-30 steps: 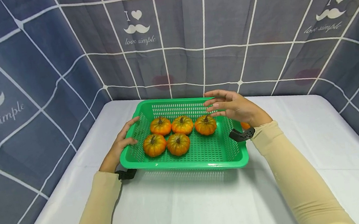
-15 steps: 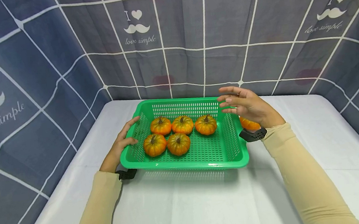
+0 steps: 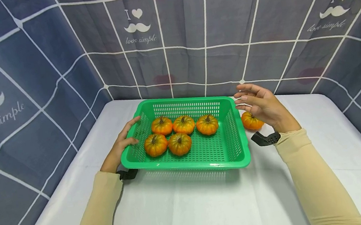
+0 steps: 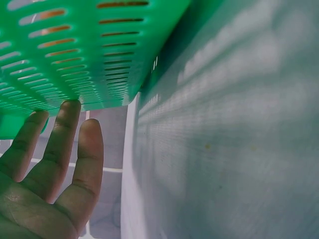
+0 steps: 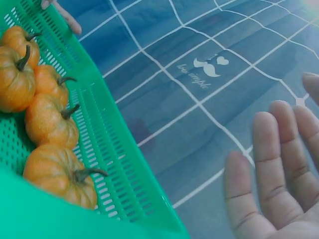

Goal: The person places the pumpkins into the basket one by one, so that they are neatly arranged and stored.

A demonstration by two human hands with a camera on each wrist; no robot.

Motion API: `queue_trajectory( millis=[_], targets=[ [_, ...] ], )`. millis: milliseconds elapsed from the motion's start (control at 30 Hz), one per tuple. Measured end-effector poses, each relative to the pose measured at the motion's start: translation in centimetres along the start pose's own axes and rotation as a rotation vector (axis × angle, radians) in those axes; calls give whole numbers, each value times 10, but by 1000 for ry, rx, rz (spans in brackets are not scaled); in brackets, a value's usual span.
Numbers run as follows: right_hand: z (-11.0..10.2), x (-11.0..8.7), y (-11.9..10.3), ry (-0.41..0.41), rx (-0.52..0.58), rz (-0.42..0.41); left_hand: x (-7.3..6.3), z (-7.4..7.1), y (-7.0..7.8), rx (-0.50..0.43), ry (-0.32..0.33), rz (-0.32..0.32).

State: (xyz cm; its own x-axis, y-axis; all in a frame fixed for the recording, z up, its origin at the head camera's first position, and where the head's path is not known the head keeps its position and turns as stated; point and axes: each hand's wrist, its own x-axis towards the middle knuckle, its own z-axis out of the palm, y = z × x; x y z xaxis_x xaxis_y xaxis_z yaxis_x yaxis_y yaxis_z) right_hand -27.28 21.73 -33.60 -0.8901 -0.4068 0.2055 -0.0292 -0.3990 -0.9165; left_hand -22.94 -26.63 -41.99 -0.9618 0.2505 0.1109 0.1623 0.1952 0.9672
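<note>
A green plastic basket (image 3: 220, 158) holds several small orange pumpkins (image 3: 180, 144), bunched toward its left half. My left hand (image 3: 120, 144) grips the basket's left rim, thumb over the inside. In the left wrist view, the other fingers (image 4: 67, 124) of that hand lie against the slotted outer wall. My right hand (image 3: 264, 106) hovers just beyond the right rim, holding nothing, its fingers apart from the basket. Below and partly behind it, another pumpkin (image 3: 250, 120) sits on the table outside the basket. The right wrist view shows the spread fingers (image 5: 269, 149) and pumpkin stems inside the basket.
A white cloth (image 3: 195, 208) covers the table, and the basket's slotted shadow falls on it in front. Dark grey-blue gridded curtains (image 3: 183, 22) close in the back and both sides.
My right hand has moved right, from over the basket to past its right rim, uncovering the pumpkin outside. The left hand, the basket and the pumpkins inside have stayed in place.
</note>
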Motion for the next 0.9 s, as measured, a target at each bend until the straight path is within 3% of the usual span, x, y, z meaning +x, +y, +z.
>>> queue_trajectory(
  millis=[367, 467, 567, 733, 900],
  targets=[
    [-8, -12, 10, 222, 9, -270, 0, 0, -1, 16, 6, 0],
    [-12, -14, 17, 298, -35, -328, 1, 0, -1, 32, 11, 11],
    [-17, -17, 24, 382, -152, -376, 1, -1, -1, 48, 13, 23],
    [-25, -23, 36, 516, -332, -395, 1, -1, 0, 71, 13, 21],
    [-34, -29, 46, 593, -387, -366, 1, -1, 0, 61, 13, 22]
  ],
)
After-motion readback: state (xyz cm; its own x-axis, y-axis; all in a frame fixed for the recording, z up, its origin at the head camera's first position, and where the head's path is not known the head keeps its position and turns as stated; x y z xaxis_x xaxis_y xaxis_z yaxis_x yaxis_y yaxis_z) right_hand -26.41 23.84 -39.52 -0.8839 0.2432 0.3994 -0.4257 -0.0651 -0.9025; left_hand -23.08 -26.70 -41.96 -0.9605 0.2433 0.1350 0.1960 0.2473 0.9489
